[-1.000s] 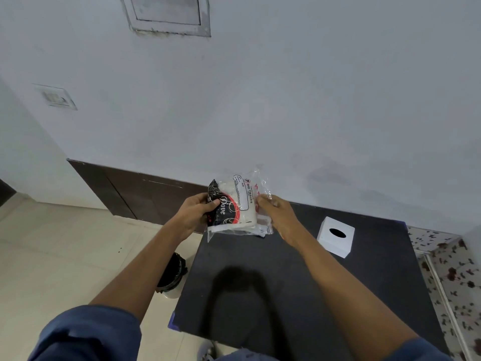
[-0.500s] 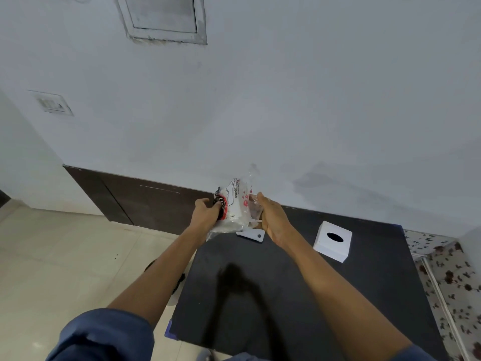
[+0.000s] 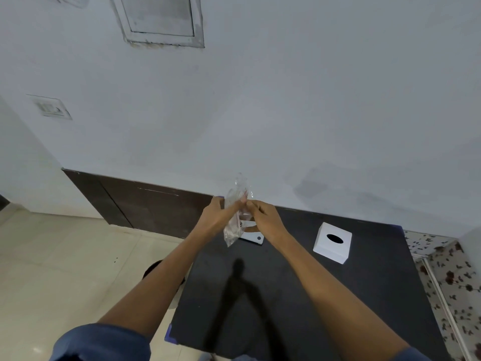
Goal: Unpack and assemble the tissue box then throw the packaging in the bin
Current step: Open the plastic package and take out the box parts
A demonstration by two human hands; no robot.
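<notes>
Black laminate covers the counter (image 3: pixel 299 303), which is taken here as the landmark. Toward its far right a white tissue box cover (image 3: pixel 332 246), oval slot upward, is stood untouched. At the far left edge of the counter a flat white base plate (image 3: pixel 252 237) is seen lying on the surface; a second ago it was carried inside the wrapper, so it appears to have been released onto the counter. Above that plate the clear plastic wrapper (image 3: pixel 235 217) is held upright and edge-on, where its printed face was shown before. Both hands are closed on it: the left hand (image 3: pixel 217 214) grips its side, the right hand (image 3: pixel 265 217) pinches its upper part. Whether tissues remain inside cannot be told. Beside the counter's left edge, on the floor, a dark bin (image 3: pixel 153 269) is partly hidden by the left arm. Unpacking is judged nearly done; assembly and disposal remain.
</notes>
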